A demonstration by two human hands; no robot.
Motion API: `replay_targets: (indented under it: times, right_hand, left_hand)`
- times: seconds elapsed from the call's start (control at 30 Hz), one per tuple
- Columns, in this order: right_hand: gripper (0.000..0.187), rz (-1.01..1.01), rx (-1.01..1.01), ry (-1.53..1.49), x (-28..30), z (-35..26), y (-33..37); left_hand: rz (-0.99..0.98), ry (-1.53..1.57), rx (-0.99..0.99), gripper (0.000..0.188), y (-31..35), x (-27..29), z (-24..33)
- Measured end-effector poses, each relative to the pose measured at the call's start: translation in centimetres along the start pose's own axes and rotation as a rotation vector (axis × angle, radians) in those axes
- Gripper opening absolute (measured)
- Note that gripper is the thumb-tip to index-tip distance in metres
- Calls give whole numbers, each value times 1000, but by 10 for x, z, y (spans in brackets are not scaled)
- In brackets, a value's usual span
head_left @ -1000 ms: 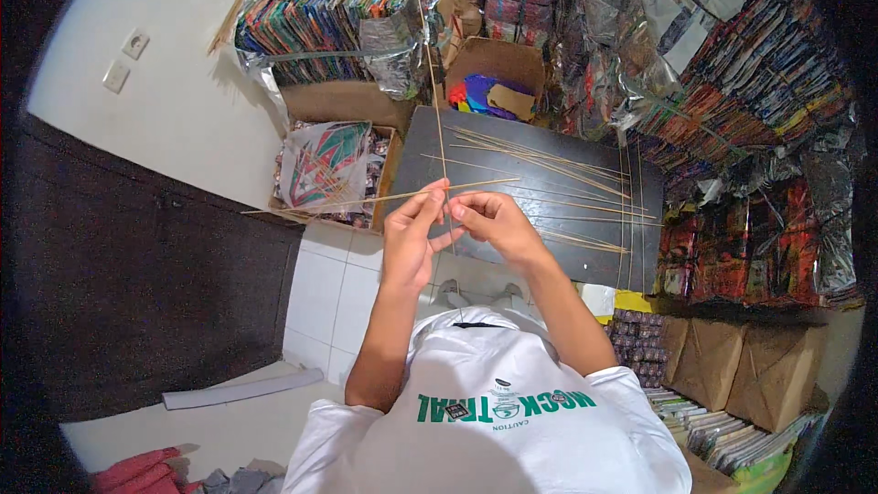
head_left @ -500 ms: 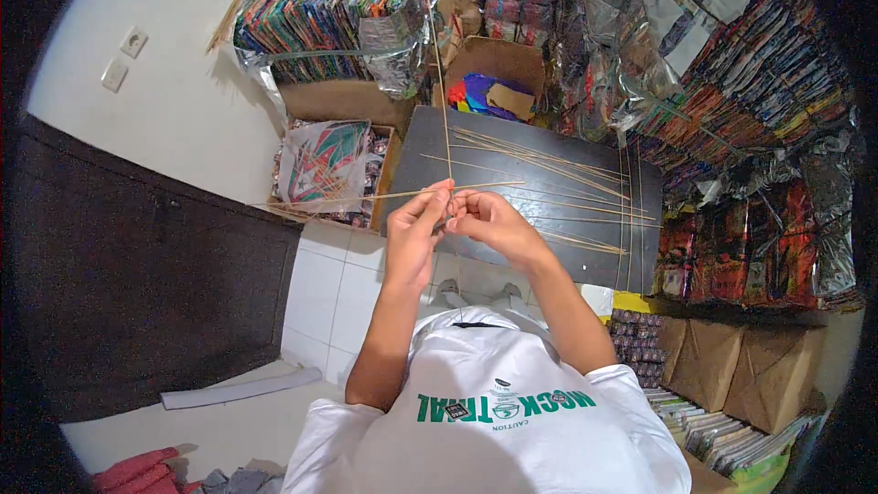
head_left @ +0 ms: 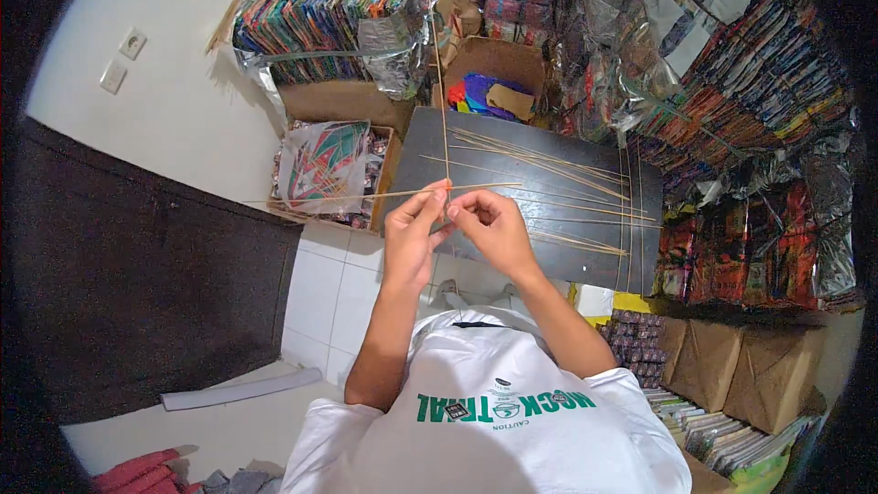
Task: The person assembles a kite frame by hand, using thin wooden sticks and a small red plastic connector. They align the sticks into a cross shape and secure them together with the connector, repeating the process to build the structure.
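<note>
Two thin bamboo sticks cross above the near left part of a dark table [head_left: 422, 142]. One, the upright stick [head_left: 443, 101], points away from me. The other, the crosswise stick [head_left: 366, 195], runs left to right. My left hand [head_left: 412, 233] pinches both at their crossing, where a small reddish-orange spot shows by the fingertips. Just right of and below the crossing, my right hand [head_left: 497, 227] has thumb and forefinger pressed together. Whatever they may hold is too fine to make out. On the table beyond lie several loose bamboo sticks [head_left: 549, 163].
An open carton [head_left: 389, 178] with a printed kite-like sheet stands left of the table. Behind it is another carton [head_left: 517, 55] with colourful pieces. Wrapped stacks [head_left: 732, 91] rise at the right. A dark door panel [head_left: 155, 265] and white wall [head_left: 183, 64] are at left.
My right hand has turned slightly, its thumb and forefinger now pinched close below the crossing. The crossed sticks and my left hand have shifted only a little to the left.
</note>
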State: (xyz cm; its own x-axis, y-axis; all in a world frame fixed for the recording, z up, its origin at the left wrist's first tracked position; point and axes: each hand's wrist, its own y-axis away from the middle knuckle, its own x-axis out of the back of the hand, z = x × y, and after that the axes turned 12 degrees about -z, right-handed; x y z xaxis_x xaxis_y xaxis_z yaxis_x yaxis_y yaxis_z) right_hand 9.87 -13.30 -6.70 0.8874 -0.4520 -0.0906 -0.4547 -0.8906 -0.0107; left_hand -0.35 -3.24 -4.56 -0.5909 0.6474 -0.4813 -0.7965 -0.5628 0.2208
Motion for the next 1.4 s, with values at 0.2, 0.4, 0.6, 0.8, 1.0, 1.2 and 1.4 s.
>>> replay_targets:
  times: [0.2,0.4,0.6,0.8,1.0,1.2,1.4]
  right_hand:
    - [13,159,26,20,-13,-4,8]
    - [11,220,58,-43,-14,-9,13]
    - [11,302,159,51,-11,-6,13]
    - [11,342,219,279,-11,-35,21]
    - [14,366,398,217,0,-26,7]
    - [19,250,295,-163,-5,-46,6]
    - [17,115,225,-591,7,-55,-1]
  left_hand:
    - [-50,2,25,23,-1,1,-1]
    - [-51,-17,9,26,1,-2,2]
    - [-22,-32,38,27,3,-4,5]
    - [-18,-35,-6,25,3,0,2]
    - [-40,-89,17,26,6,-5,3]
    - [-14,-42,-40,25,4,-4,-3]
    - [-14,-32,-118,21,-1,-5,-2]
